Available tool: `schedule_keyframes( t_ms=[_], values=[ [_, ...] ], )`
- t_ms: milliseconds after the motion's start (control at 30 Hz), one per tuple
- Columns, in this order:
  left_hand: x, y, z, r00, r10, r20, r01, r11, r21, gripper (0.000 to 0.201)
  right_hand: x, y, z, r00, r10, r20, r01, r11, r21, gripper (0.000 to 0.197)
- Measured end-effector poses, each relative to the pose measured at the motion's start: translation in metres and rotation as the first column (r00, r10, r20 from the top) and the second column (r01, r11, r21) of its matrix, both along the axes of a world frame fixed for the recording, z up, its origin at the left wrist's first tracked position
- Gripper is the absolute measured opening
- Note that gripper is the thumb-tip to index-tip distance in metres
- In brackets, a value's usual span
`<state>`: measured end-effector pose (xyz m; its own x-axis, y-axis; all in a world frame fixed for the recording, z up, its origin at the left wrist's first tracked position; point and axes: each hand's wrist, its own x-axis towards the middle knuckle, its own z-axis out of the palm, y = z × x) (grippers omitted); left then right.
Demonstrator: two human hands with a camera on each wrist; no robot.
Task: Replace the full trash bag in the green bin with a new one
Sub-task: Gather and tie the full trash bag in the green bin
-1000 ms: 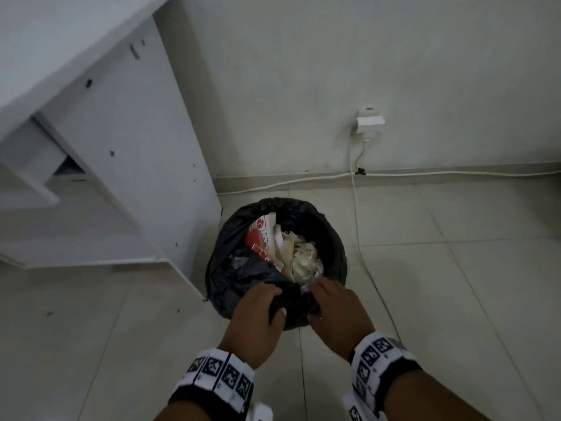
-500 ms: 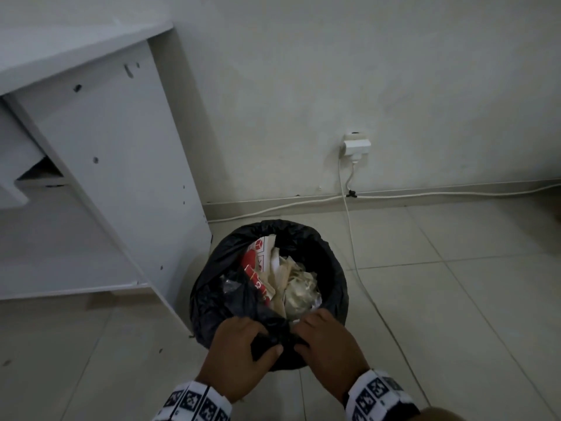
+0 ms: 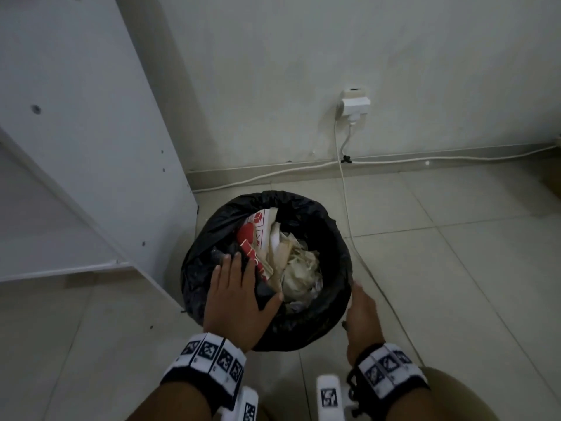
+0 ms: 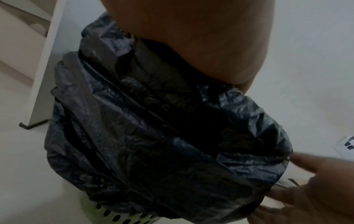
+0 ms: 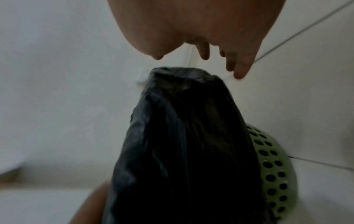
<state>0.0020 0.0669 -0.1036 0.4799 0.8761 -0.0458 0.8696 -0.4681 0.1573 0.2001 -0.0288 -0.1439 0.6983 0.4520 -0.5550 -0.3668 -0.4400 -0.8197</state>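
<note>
A black trash bag (image 3: 318,311) lines the green perforated bin (image 5: 272,174) on the tiled floor, its edge folded down over the rim. Inside lie red-and-white packaging (image 3: 258,235) and crumpled paper (image 3: 300,265). My left hand (image 3: 239,287) lies flat on the near-left rim, fingers straight and reaching over the bag's inside, thumb spread out. My right hand (image 3: 359,305) is at the bin's right side, fingers (image 5: 239,68) straight and just off the bag's fold (image 5: 182,84). In the left wrist view my palm hides my fingers above the bag (image 4: 153,136).
A white desk side panel (image 3: 106,147) stands close on the bin's left. A wall socket with a plugged adapter (image 3: 355,106) is behind it. Its white cable (image 3: 352,232) runs down past the bin's right side. My knee (image 3: 455,396) is at the lower right.
Both hands have let go of the near rim, where they were pinching the bag together. The left now lies flat over the left rim, and the right has gone round to the bin's right side.
</note>
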Motion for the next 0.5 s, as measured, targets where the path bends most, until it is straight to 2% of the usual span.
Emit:
schedule_keyframes(
  t_ms=[33,67,100,167,200,267,333,400,500],
  values=[
    [-0.001,0.000,0.000,1.000,-0.012,-0.026,0.012,1.000,-0.024,0.098,0.004,0.002,0.003,0.983,-0.061,-0.174,0.069,0.997,0.040,0.054],
    [-0.002,0.000,0.001,0.999,-0.015,-0.034,0.013,0.999,-0.032,0.098,0.010,0.004,0.006,0.925,-0.102,-0.365,0.142,0.986,0.085,0.049],
    [-0.004,0.001,0.001,0.999,-0.017,-0.034,0.016,0.999,-0.031,0.098,0.015,0.005,0.008,0.851,-0.079,-0.520,0.181,0.972,0.147,0.057],
    [-0.007,0.000,0.001,0.999,-0.023,-0.023,0.022,0.999,-0.031,0.097,0.024,0.008,0.017,0.741,0.127,-0.660,0.136,0.934,0.332,0.066],
    [-0.008,0.000,0.000,1.000,-0.025,-0.016,0.025,0.999,-0.029,0.096,0.030,0.012,0.022,0.741,0.187,-0.645,0.114,0.911,0.395,0.063],
    [-0.008,0.000,-0.001,0.999,-0.034,-0.005,0.034,0.999,-0.022,0.093,0.043,0.019,0.032,0.806,0.205,-0.555,0.062,0.904,0.423,0.051],
    [-0.006,0.001,0.001,0.998,-0.057,-0.020,0.057,0.998,-0.033,0.088,0.056,0.028,0.044,0.864,0.130,-0.486,0.068,0.927,0.368,0.047],
    [-0.004,0.003,0.004,0.995,-0.080,-0.057,0.076,0.995,-0.059,0.082,0.070,0.035,0.054,0.880,0.075,-0.469,0.109,0.930,0.352,0.056],
    [-0.002,0.006,0.006,0.992,-0.100,-0.073,0.092,0.990,-0.108,0.076,0.074,0.054,0.077,0.909,0.076,-0.409,0.117,0.896,0.428,0.046]
  ],
)
